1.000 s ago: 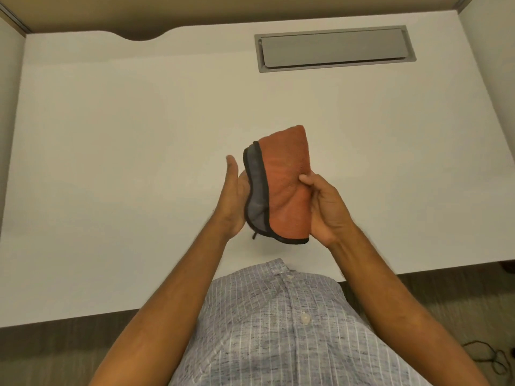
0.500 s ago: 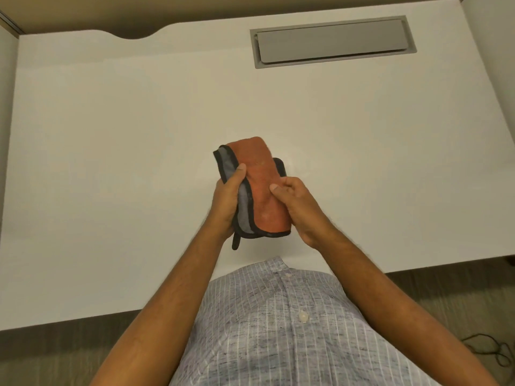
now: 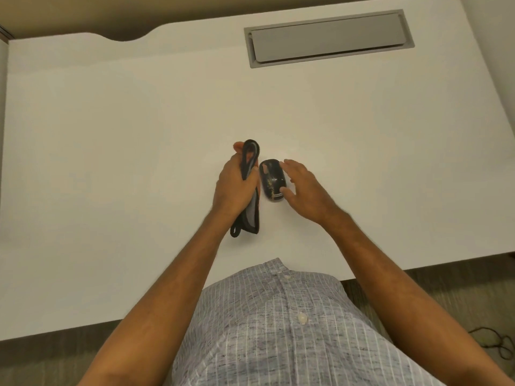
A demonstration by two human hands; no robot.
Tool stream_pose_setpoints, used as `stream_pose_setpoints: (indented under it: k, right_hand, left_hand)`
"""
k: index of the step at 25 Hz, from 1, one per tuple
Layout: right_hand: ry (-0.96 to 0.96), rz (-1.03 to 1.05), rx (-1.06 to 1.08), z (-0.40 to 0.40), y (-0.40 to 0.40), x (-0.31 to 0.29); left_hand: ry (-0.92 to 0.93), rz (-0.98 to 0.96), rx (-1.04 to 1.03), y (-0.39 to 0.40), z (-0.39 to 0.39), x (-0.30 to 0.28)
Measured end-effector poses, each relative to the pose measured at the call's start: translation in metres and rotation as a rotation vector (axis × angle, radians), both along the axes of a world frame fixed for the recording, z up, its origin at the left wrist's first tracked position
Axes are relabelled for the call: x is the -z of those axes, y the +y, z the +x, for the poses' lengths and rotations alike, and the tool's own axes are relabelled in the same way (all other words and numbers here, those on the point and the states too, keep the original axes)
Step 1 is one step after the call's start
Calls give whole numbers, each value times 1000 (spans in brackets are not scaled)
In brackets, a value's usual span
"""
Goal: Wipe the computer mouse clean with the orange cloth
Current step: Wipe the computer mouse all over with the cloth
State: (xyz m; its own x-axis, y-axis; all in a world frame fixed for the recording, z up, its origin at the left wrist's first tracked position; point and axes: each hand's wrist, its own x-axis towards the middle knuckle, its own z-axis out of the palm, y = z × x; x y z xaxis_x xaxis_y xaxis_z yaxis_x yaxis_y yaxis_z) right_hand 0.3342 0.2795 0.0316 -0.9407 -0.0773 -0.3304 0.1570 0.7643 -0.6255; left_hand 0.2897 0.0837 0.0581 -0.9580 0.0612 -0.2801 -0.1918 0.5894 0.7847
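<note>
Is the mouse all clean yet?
Not yet. The mouse lies on the white desk with yellowish specks on top. The left hand grips the folded cloth beside it; the open right hand reaches for the mouse. Wiping those specks off remains.

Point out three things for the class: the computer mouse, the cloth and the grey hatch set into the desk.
computer mouse (image 3: 271, 179), head view, on its black speckled top.
cloth (image 3: 251, 213), head view, on the grey side hanging below the left hand.
grey hatch (image 3: 328, 37), head view, on the middle of its lid.
</note>
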Motion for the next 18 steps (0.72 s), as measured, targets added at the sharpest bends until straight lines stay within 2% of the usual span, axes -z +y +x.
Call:
stream_pose_setpoints:
  k: [3,10,18]
  right_hand:
    - [-28,37,-89,-4,0,9]
    - [-28,57,-91,-7,2,15]
    - [33,-34,-88,-9,5,7]
  left_hand:
    - [-6,-19,47,20,-8,10]
    - [-29,-138,126,37,-24,30]
    - [132,-145,135,42,14,34]
